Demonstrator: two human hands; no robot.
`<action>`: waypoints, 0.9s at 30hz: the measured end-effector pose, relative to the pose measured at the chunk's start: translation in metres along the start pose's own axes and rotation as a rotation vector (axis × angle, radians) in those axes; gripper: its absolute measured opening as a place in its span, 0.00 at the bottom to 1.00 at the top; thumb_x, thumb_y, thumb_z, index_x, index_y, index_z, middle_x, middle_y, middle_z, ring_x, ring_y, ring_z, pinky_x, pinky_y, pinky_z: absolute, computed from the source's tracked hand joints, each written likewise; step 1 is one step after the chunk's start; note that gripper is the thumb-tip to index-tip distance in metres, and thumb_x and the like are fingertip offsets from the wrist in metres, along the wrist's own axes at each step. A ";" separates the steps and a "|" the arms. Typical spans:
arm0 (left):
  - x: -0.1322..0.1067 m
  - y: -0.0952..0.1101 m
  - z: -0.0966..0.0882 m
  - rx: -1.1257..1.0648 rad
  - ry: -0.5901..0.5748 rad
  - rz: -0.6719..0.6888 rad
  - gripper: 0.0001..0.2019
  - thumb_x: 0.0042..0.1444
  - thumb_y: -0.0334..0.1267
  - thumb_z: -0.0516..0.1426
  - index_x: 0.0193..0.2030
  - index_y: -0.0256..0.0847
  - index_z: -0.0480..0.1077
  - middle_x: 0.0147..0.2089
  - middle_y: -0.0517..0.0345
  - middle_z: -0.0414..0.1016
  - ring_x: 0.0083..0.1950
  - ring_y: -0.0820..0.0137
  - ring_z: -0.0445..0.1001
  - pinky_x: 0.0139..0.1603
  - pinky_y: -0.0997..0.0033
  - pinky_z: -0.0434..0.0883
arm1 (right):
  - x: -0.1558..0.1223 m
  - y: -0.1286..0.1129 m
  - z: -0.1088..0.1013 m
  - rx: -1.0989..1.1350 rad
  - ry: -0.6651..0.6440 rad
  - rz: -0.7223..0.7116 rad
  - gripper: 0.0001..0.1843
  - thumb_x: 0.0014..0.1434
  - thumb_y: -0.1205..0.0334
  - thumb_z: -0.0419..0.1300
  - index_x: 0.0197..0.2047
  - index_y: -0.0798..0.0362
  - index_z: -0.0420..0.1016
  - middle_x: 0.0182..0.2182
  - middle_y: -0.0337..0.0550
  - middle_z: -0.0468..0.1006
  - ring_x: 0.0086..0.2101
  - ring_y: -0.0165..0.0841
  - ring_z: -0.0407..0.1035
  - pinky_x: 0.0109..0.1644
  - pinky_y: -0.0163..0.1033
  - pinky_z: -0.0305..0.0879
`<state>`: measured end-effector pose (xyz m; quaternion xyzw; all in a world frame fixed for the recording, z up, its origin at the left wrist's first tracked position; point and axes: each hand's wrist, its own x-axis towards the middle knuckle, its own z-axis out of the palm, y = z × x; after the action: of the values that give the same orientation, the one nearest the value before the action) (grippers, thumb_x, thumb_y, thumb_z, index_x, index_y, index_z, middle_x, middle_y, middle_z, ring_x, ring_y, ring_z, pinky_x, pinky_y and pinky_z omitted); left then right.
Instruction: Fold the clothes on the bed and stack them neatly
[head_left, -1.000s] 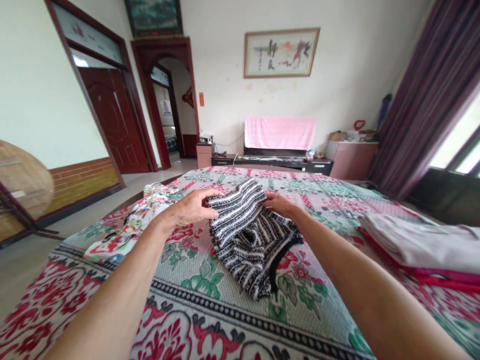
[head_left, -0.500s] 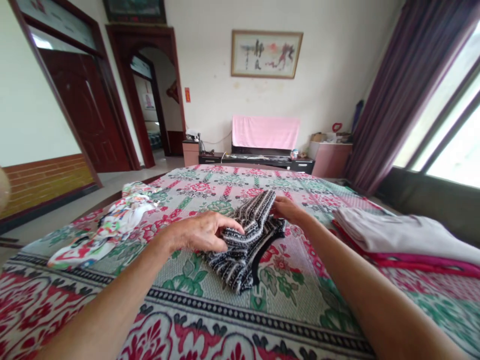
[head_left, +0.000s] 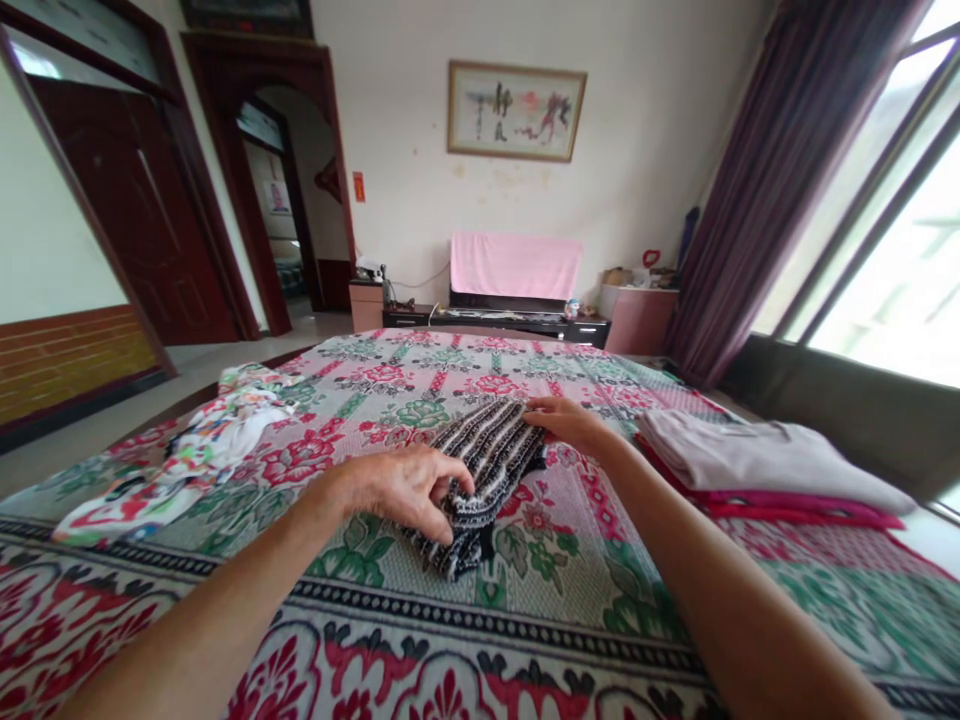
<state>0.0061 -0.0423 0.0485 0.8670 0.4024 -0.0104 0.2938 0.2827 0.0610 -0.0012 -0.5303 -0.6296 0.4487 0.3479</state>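
Observation:
A black-and-white striped knit garment [head_left: 487,455] lies folded on the floral bedspread [head_left: 420,620]. My left hand [head_left: 405,490] pinches its near edge with curled fingers. At the garment's far corner my right hand [head_left: 562,418] rests on the fabric, fingers pressed down and holding it. Both forearms reach in from the bottom of the view.
A colourful floral cloth [head_left: 187,460] lies crumpled at the left of the bed. Folded pale and pink textiles [head_left: 757,465] are stacked at the right. Beyond the bed stand a low dark cabinet [head_left: 517,325] under a pink cloth, a pink box, purple curtains and open doorways.
The raised top flap of the striped garment has been brought down flat, so the piece lies folded narrower. My left hand moved toward me along its edge. The view turned slightly right.

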 end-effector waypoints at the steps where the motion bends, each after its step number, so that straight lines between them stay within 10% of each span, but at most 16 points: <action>1: 0.001 0.000 0.001 0.003 -0.013 -0.004 0.27 0.38 0.44 0.63 0.50 0.46 0.71 0.30 0.62 0.70 0.28 0.75 0.65 0.27 0.76 0.58 | 0.001 0.001 0.001 -0.024 0.019 -0.011 0.12 0.53 0.62 0.61 0.42 0.55 0.73 0.30 0.42 0.77 0.27 0.27 0.68 0.28 0.30 0.66; 13: 0.001 0.001 0.001 -0.027 -0.025 0.003 0.20 0.45 0.52 0.59 0.44 0.46 0.76 0.29 0.62 0.72 0.29 0.74 0.67 0.29 0.76 0.60 | 0.003 0.005 -0.008 -0.580 -0.018 -0.170 0.15 0.43 0.73 0.55 0.35 0.56 0.77 0.28 0.39 0.78 0.30 0.30 0.69 0.36 0.34 0.65; 17: 0.011 0.000 0.001 -0.041 0.361 -0.037 0.21 0.52 0.51 0.54 0.46 0.41 0.75 0.32 0.56 0.74 0.34 0.70 0.70 0.36 0.71 0.64 | 0.004 -0.005 -0.001 -0.626 0.200 -0.370 0.25 0.43 0.74 0.55 0.46 0.54 0.75 0.43 0.45 0.77 0.43 0.36 0.70 0.47 0.40 0.66; 20: 0.022 -0.005 0.008 0.025 0.604 -0.068 0.30 0.52 0.52 0.52 0.59 0.39 0.66 0.53 0.46 0.72 0.53 0.60 0.68 0.53 0.63 0.63 | 0.000 -0.014 0.017 -0.630 0.272 -0.589 0.23 0.49 0.73 0.52 0.48 0.53 0.73 0.47 0.46 0.75 0.47 0.36 0.68 0.54 0.43 0.62; 27: 0.035 -0.030 0.039 0.195 0.270 -0.104 0.50 0.48 0.69 0.46 0.71 0.40 0.38 0.73 0.47 0.28 0.71 0.47 0.30 0.68 0.46 0.40 | -0.012 -0.008 0.055 -0.803 0.048 -0.717 0.19 0.62 0.59 0.49 0.54 0.53 0.69 0.53 0.49 0.71 0.53 0.39 0.63 0.58 0.48 0.56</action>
<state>0.0169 -0.0233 -0.0078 0.8630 0.4796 0.0520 0.1504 0.2318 0.0386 -0.0134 -0.3836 -0.8850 0.0136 0.2635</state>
